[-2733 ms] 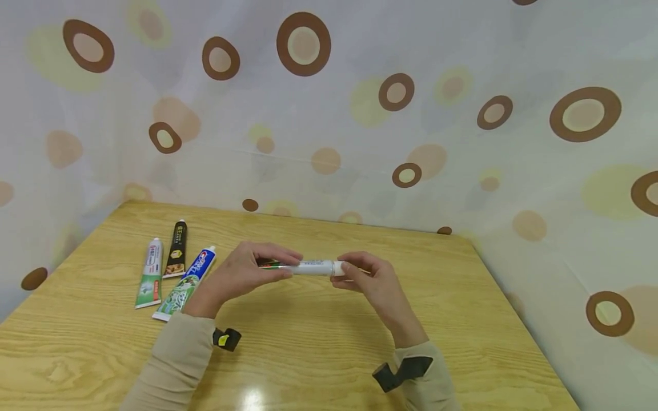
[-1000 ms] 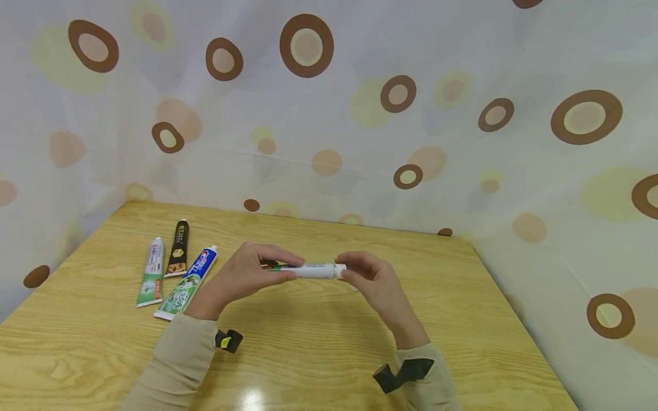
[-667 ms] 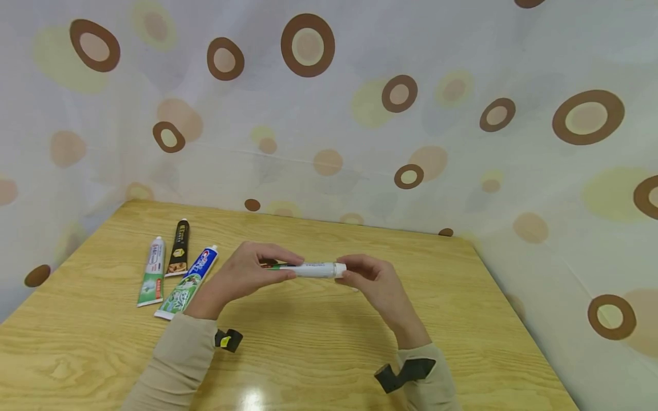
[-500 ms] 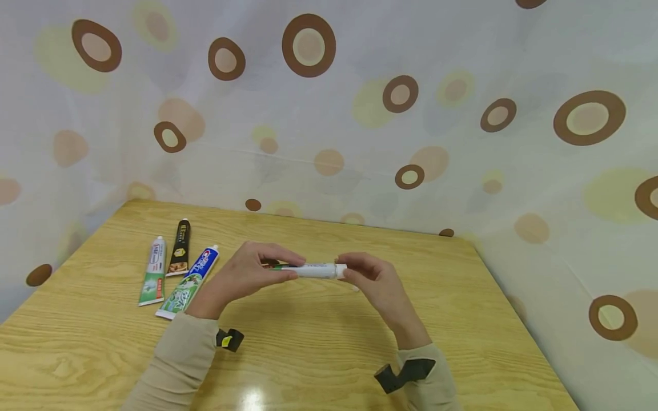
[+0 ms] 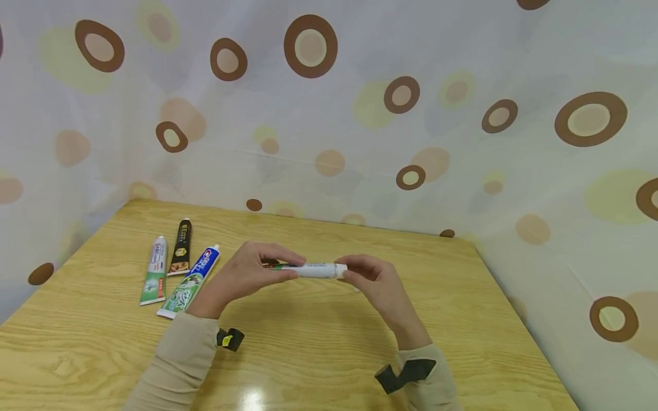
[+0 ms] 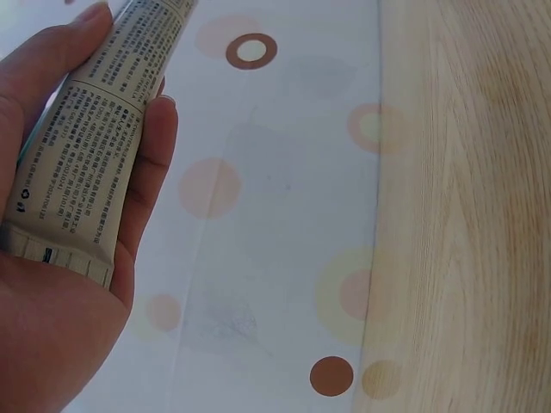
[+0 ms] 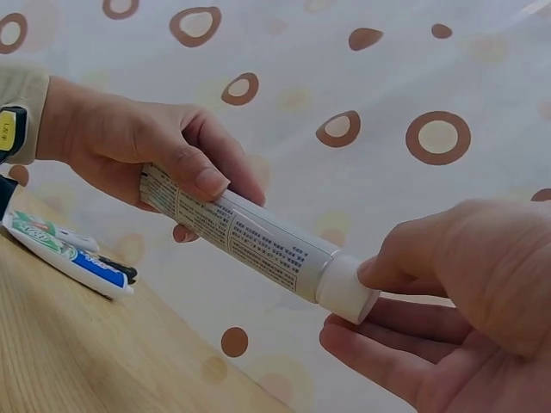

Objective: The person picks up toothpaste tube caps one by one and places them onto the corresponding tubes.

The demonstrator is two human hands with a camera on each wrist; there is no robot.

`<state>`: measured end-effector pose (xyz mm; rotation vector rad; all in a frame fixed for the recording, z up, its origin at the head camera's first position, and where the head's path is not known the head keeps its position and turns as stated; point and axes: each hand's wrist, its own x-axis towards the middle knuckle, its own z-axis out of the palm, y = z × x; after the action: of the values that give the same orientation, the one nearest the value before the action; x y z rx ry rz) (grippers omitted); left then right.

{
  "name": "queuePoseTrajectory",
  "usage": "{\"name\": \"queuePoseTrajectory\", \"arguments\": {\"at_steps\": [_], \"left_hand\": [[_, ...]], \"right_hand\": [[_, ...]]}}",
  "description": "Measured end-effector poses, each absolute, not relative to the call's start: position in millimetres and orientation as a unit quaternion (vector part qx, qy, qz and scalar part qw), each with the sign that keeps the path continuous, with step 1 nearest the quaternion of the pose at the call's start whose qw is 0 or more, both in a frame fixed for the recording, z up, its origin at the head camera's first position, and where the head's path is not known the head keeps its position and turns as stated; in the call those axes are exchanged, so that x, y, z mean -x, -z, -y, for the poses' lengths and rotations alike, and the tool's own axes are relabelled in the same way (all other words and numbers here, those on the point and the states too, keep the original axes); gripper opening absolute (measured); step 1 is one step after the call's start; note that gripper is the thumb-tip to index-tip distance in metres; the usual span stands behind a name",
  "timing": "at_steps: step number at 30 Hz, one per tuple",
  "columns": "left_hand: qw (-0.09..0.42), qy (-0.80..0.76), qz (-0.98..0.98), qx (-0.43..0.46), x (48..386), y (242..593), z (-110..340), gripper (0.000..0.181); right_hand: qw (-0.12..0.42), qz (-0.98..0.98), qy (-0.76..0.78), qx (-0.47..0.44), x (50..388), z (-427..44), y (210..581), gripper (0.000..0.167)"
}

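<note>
The left grip [image 5: 248, 276] held the tube [image 5: 317, 270] mid-frame; the right grip [image 5: 377, 283] pinched its cap [image 7: 344, 289]. Squeezing too hard might have made the tube slip.

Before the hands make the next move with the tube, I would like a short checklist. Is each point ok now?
1. Left hand grips the held tube: ok.
2. Right hand pinches the white cap: ok.
3. The white cap sits at the held tube's end: ok.
4. The white cap is fully tightened: cannot tell.
5. The held tube is raised off the table: ok.
6. Blue-and-green tube is clear of the left arm: cannot tell; they meet in the head view.
</note>
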<state>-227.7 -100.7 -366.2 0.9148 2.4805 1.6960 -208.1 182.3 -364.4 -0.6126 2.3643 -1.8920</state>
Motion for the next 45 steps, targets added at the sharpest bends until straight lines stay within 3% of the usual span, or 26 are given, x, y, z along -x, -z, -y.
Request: {"name": "queuePoseTrajectory", "arguments": {"at_steps": [45], "left_hand": [[0.002,-0.548,-0.782,-0.297,224.6,363.1,100.5,0.02]], "right_hand": [[0.015,-0.767,0.608,0.204,207.1,-179.3,362.5,0.025]]}}
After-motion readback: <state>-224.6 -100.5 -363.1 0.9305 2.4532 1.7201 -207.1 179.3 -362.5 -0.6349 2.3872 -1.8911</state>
